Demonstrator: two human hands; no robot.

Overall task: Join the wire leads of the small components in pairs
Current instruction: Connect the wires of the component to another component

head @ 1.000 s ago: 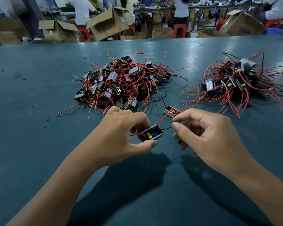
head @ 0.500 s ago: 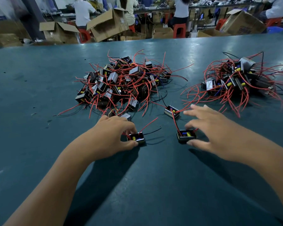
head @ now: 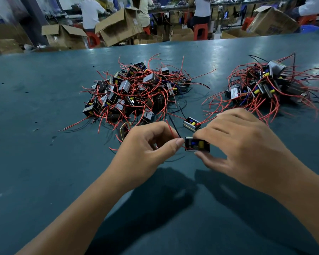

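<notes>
My right hand (head: 245, 144) pinches a small black component (head: 197, 144) with yellow and blue parts between thumb and fingers, lifted just above the table. My left hand (head: 147, 150) is curled right beside it and pinches its red wire lead (head: 170, 130) together with a black one. Whether a second component sits inside the left hand is hidden. Another single component (head: 191, 123) lies on the table just beyond the hands, with red and black leads trailing from it.
A large pile of components with red leads (head: 136, 92) lies at centre, a smaller pile (head: 265, 87) at the right. The teal table (head: 44, 162) ends at a far edge, with cardboard boxes (head: 118, 26) and seated people behind it.
Both hands came together from apart. The right hand picked up the component that lay under it, and the left hand moved right and took hold of the leads.
</notes>
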